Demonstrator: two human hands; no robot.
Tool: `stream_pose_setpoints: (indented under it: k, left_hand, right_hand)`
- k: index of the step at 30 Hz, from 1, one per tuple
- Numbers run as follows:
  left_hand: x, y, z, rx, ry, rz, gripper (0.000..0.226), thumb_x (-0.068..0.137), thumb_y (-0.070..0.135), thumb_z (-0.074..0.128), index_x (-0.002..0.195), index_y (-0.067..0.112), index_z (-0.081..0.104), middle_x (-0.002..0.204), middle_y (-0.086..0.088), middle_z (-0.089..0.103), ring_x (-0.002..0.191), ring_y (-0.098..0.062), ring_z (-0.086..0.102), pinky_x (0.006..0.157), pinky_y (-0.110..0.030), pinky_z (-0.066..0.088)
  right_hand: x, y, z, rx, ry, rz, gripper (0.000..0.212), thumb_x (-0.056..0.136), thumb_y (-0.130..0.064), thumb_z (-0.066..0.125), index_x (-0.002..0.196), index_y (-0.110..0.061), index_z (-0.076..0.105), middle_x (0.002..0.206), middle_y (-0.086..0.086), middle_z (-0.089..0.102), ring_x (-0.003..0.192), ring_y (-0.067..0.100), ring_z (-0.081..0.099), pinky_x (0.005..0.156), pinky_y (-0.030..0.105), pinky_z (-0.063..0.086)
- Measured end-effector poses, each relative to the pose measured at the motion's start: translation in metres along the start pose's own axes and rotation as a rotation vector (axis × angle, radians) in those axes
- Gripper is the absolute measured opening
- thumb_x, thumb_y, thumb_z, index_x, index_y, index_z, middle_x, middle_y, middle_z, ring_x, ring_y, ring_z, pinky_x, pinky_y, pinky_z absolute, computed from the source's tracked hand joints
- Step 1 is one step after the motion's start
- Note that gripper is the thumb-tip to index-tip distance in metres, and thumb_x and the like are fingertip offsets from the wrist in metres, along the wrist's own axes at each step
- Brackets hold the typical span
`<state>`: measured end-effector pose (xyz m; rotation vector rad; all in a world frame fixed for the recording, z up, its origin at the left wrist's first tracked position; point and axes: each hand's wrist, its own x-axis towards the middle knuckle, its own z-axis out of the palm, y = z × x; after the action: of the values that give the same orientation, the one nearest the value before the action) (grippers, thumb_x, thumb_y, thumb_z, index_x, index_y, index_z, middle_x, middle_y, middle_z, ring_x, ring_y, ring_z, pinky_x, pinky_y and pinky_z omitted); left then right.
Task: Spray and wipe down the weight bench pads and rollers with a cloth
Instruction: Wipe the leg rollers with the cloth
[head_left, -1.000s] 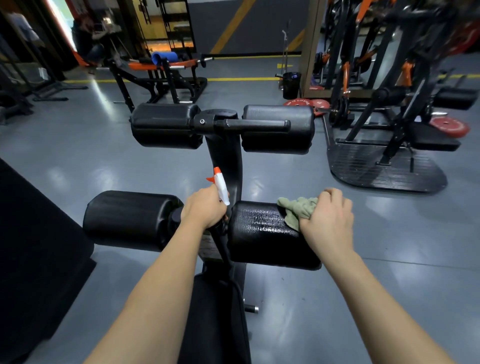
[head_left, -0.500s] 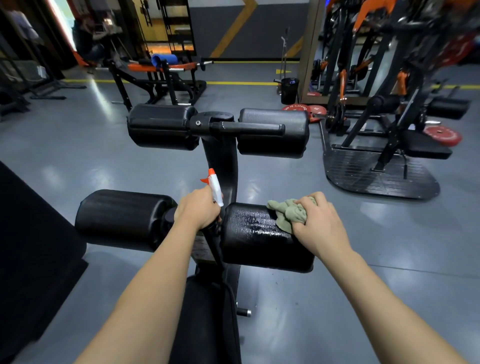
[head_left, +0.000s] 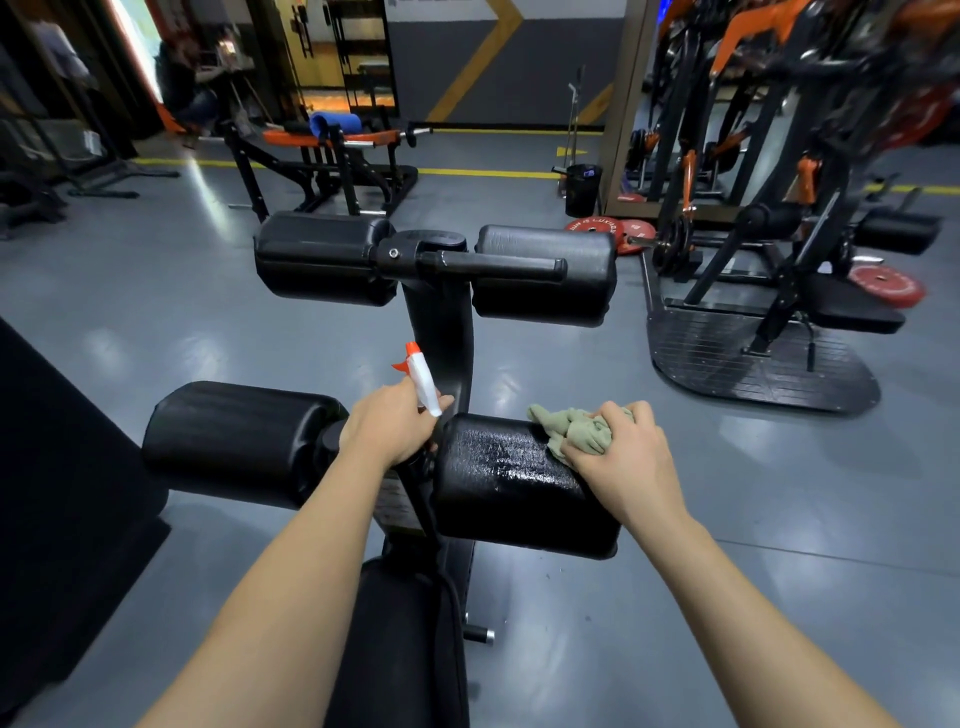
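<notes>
The green cloth (head_left: 576, 431) is bunched under the right hand (head_left: 618, 452), whose curled fingers grip it and press it onto the wet lower right roller (head_left: 514, 483). Just beside it, the left hand (head_left: 395, 428) is wrapped round the spray bottle (head_left: 423, 382), nozzle up. The lower left roller (head_left: 239, 441) lies outside the left hand.

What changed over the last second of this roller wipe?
The right hand slid the green cloth slightly left along the wet lower right roller, bunching it tighter. Nothing was picked up or let go. The left hand still grips the spray bottle at the roller's inner end.
</notes>
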<state>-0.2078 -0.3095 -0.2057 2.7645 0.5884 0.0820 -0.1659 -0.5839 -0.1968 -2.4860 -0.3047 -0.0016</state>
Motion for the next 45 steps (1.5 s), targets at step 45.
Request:
stream_pose_setpoints:
  k: [45]
  left_hand:
    - [0.003,-0.002,0.003,-0.051,0.022,-0.075,0.050,0.094,0.075,0.036,0.096,0.028,0.054,0.076,0.002,0.064,0.074,-0.024,0.066,0.075,-0.044,0.060]
  right_hand:
    - [0.022,-0.026,0.004,-0.245,0.021,-0.181,0.032,0.077,-0.042,0.080,0.090,-0.015,0.071,0.097,0.008,0.057,0.092,0.038,0.053,0.078,0.038,0.040]
